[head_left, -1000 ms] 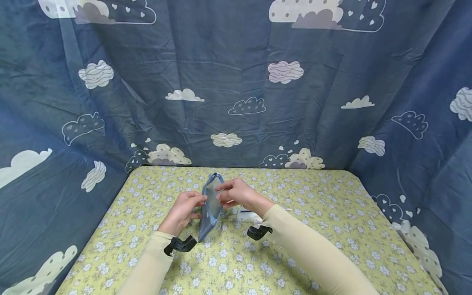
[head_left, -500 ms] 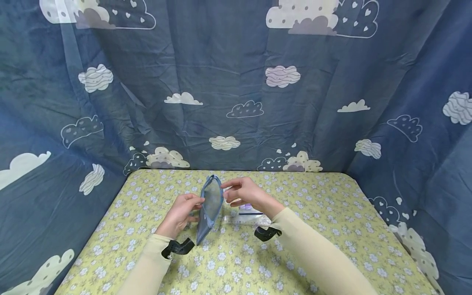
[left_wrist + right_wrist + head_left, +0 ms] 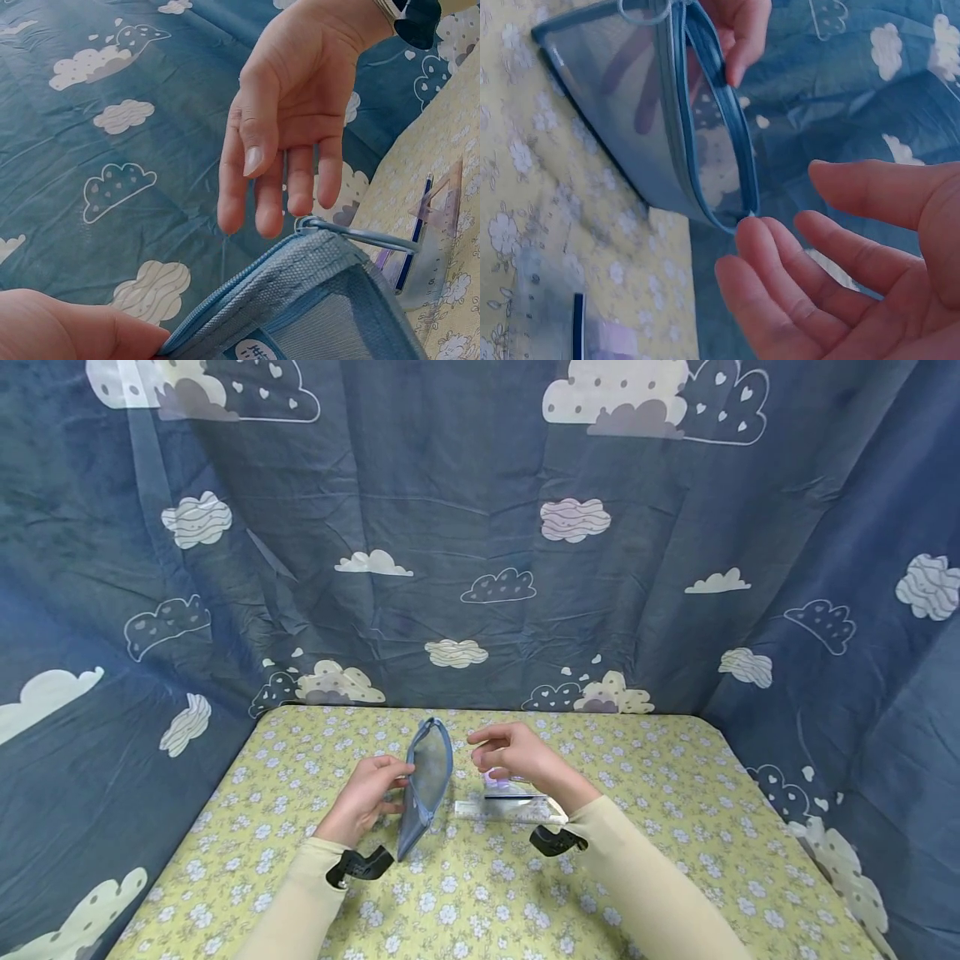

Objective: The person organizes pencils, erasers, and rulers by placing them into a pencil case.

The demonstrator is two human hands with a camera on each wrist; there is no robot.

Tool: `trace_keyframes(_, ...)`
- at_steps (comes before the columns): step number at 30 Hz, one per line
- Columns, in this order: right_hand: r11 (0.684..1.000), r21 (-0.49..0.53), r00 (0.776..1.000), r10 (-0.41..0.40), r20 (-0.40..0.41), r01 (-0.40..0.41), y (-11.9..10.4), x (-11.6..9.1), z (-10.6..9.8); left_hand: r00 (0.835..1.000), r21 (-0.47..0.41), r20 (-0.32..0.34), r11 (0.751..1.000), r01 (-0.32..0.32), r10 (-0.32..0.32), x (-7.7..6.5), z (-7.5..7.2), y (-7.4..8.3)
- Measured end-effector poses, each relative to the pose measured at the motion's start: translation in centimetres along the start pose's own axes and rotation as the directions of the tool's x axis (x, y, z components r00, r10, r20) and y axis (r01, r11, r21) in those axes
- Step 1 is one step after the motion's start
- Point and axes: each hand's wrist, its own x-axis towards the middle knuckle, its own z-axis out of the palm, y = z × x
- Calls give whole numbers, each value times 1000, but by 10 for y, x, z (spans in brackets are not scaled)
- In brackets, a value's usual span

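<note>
A blue see-through mesh zip pouch (image 3: 433, 770) stands upright above the table with its zipped mouth gaping. My left hand (image 3: 367, 795) pinches one side of the mouth between thumb and fingers. To the right of the pouch hovers my right hand (image 3: 521, 756), palm and loosely bent fingers around nothing. In the right wrist view its fingertips (image 3: 754, 232) appear near the pouch's zip edge, but the head view shows a gap. A pull ring (image 3: 641, 11) hangs at the zip's end, and a white round label (image 3: 255, 349) shows on the pouch.
Under and beside my right hand lie a clear ruler (image 3: 480, 811), a dark slim pencil or pen (image 3: 411, 262), a clear set square (image 3: 442, 199) and a small purple item (image 3: 616, 337). A yellow flowered cloth (image 3: 630, 860) covers the table; blue cloud-print curtains (image 3: 450, 485) surround it.
My right hand has moved from the pouch's mouth away to the right, uncovering the ruler and stationery. The left hand still holds the pouch, whose mouth is spread in a smoother curve.
</note>
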Motion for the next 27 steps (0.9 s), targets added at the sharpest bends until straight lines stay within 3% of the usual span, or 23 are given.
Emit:
trace_keyframes(17, 1000, 19, 997, -10, -72, 11, 20, -14, -37, 1000, 14, -14, 1000, 1, 0, -1, -1, 0)
trace_keyframes(27, 1000, 9, 984, 13, -179, -11, 34, -25, -59, 1000, 18, -3, 1000, 12, -12, -1, -3, 0)
